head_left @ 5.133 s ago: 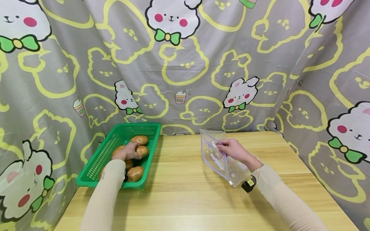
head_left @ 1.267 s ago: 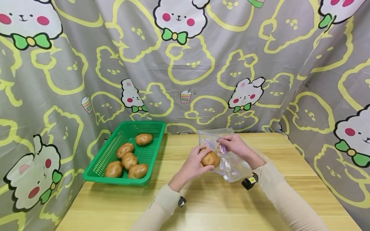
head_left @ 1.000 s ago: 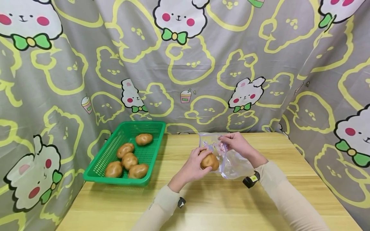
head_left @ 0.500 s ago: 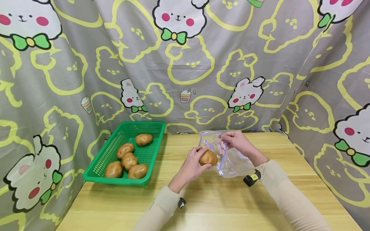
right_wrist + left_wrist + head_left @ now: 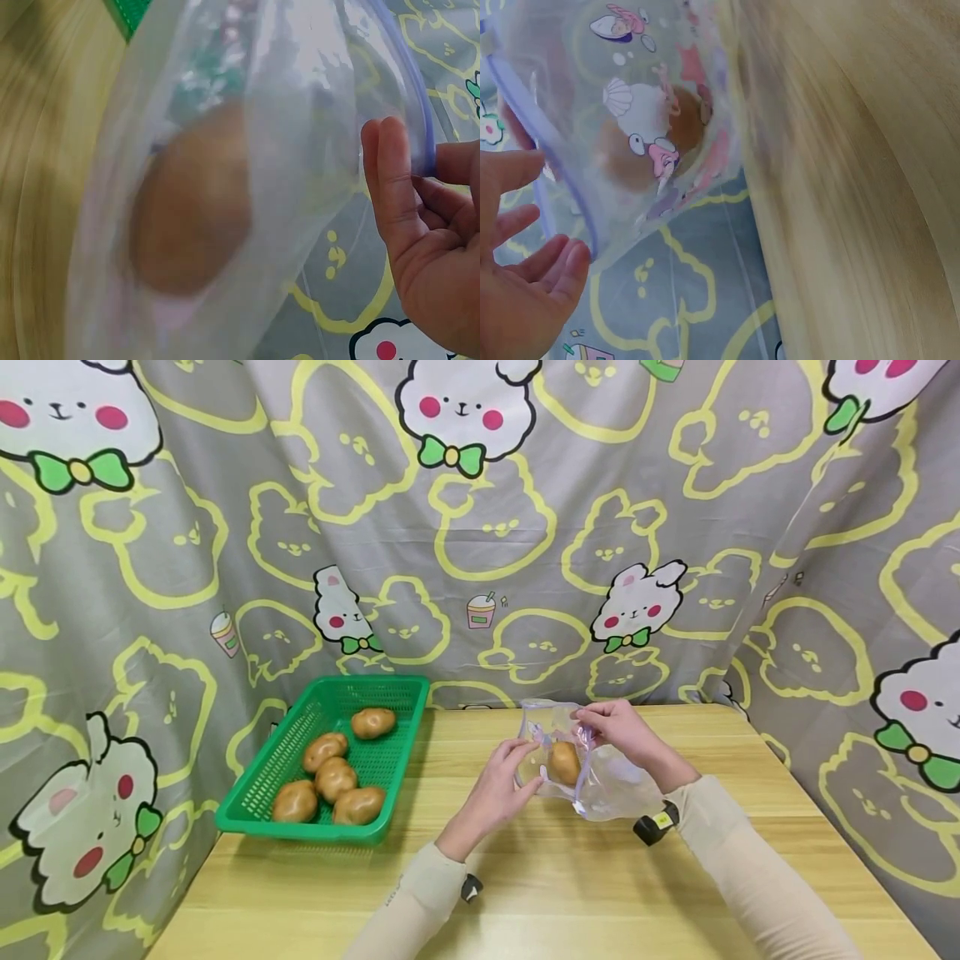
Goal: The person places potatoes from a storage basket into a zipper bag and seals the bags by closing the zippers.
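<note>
Nearby, five potatoes (image 5: 335, 777) lie in the green basket (image 5: 262, 767)

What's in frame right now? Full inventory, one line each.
potatoes in basket: 5, brown, inside the basket
potato in bag: 1, brown, inside the bag
basket: 1, green, table's left side
bag: 1, clear with cartoon prints, table centre, mouth held open
table: 1, light wood
curtain: grey with yellow and white bunnies, behind and at both sides
left hand: open, at the bag's mouth
right hand: pinches the bag's rim
</note>
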{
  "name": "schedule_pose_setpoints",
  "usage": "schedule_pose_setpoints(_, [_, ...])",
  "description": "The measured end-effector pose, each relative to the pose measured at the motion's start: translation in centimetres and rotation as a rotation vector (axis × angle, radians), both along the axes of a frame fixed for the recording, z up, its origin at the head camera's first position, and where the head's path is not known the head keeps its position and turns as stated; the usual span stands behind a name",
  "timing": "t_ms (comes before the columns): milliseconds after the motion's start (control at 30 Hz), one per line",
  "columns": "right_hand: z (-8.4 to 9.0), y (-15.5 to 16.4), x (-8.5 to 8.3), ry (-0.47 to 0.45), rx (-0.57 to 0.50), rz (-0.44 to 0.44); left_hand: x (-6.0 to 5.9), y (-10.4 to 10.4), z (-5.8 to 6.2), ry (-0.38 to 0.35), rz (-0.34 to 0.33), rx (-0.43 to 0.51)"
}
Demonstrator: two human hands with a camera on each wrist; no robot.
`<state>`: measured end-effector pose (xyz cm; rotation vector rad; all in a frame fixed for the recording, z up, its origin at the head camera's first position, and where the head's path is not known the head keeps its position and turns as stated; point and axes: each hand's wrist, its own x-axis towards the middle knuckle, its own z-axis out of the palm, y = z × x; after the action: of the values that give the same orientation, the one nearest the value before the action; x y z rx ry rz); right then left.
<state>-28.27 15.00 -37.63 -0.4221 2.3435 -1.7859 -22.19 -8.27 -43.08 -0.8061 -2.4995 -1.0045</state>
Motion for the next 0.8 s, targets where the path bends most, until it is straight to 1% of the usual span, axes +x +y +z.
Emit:
schedule_pose_setpoints(100, [-0.1,0.0,0.0,-0.007,-0.008,-0.005,-0.1,-0.2,0.3,0.007,-0.004,0.049])
schedule_pose_setpoints(233, [-0.3,0.1,0.0,-0.021,-0.016,-0.016,-0.3,-1.1,1.0,0.018,-0.011,0.116])
schedule_pose_setpoints(333, [-0.4,0.1,0.0,-0.026,-0.017,-0.019,-0.6,-2.2,2.0,0.027,-0.003,0.138])
schedule_pose_setpoints(433, [-0.6,0.2,0.0,-0.022,-0.014,-0.019,-1.0,-3.8,3.4,0.039,0.02,0.134])
schedule_pose_setpoints(500, [-0.6,0.2,0.0,-0.022,-0.014,-0.019,-1.4,-5.0,4.3,0.033,0.034,0.134])
schedule_pose_setpoints(633, [-0.5,0.2,0.2,-0.025,-0.018,-0.018,-2.1,-7.7,6.1,-0.015,0.066,0.148])
schedule_pose_setpoints(800, [-0.3,0.2,0.3,-0.022,-0.028,-0.007,-3.1,-11.0,7.4,-0.131,0.126,0.146])
